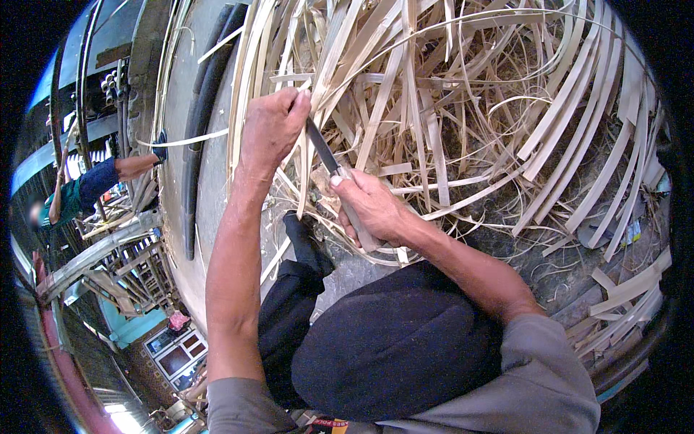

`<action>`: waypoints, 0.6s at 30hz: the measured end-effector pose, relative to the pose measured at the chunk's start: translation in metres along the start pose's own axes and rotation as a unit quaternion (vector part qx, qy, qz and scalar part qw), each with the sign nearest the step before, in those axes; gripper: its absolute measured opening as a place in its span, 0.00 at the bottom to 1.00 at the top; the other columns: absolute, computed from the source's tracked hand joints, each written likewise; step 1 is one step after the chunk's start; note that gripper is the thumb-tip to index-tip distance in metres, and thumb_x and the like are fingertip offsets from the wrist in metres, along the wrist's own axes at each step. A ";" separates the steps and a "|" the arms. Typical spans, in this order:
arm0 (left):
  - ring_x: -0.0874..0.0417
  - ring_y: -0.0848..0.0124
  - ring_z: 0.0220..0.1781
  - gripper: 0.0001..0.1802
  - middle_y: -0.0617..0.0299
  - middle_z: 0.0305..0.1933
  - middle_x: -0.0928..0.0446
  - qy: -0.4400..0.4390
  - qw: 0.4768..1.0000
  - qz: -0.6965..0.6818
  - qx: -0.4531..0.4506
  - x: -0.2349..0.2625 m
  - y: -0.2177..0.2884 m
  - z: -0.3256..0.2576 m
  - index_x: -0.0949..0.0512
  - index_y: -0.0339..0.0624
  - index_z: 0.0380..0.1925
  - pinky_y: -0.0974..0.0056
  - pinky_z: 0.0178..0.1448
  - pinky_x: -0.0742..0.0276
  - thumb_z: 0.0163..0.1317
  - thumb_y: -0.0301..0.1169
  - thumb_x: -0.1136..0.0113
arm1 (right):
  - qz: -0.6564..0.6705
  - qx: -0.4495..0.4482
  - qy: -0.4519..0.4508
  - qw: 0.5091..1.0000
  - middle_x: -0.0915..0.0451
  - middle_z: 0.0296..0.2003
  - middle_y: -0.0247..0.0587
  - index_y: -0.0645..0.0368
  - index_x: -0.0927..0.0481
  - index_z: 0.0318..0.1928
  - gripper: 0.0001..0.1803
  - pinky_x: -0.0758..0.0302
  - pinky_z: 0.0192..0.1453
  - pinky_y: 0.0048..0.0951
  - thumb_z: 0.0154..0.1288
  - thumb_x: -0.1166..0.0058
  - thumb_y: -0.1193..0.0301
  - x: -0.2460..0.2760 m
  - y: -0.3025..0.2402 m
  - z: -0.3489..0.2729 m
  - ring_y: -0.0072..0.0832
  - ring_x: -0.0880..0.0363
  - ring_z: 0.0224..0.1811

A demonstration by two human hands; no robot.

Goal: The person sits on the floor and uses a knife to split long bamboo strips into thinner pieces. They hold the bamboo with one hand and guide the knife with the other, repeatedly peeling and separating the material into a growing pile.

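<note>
My left hand (272,129) is closed in a fist, with a pale bamboo strip (306,84) poking out by the thumb. Most of that strip is hidden behind the fingers. In my right hand (374,211) is a knife (322,147), its fingers wrapped round the light-coloured handle and the thumb lying along its top. The dark, narrow blade slants up and left, its tip end close beside my left fist. Beyond both hands spreads a tangled heap of split bamboo strips (394,98).
Thin shavings (499,94) lie among the strips, and more long strips curve at the right (578,123). A dark pipe (194,166) runs along the floor at left. Another person (94,182) is farther off left, near wooden racks (134,278).
</note>
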State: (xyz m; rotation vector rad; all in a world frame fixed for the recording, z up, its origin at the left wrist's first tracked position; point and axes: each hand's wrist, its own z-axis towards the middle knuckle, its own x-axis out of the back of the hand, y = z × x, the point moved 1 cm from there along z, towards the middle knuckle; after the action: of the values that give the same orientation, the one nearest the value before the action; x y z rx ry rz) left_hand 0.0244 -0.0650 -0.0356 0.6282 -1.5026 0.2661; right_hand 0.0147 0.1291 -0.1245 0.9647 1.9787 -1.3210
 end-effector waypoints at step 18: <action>0.25 0.48 0.22 0.18 0.41 0.20 0.28 0.021 0.998 -0.002 -0.061 -0.013 0.009 0.014 0.26 0.32 0.22 0.51 0.29 0.31 0.68 0.35 0.43 | -0.017 -0.044 0.039 0.998 0.29 0.22 0.34 0.60 0.31 0.50 0.19 0.29 0.18 0.31 0.79 0.59 0.55 0.008 -0.002 0.003 0.25 0.28 0.16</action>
State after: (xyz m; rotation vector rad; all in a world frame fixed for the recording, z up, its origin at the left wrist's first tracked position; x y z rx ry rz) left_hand 0.0068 -0.0621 -0.0469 0.5244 -1.4645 0.1816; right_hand 0.0082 0.1280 -0.1305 0.9571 2.1018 -1.2204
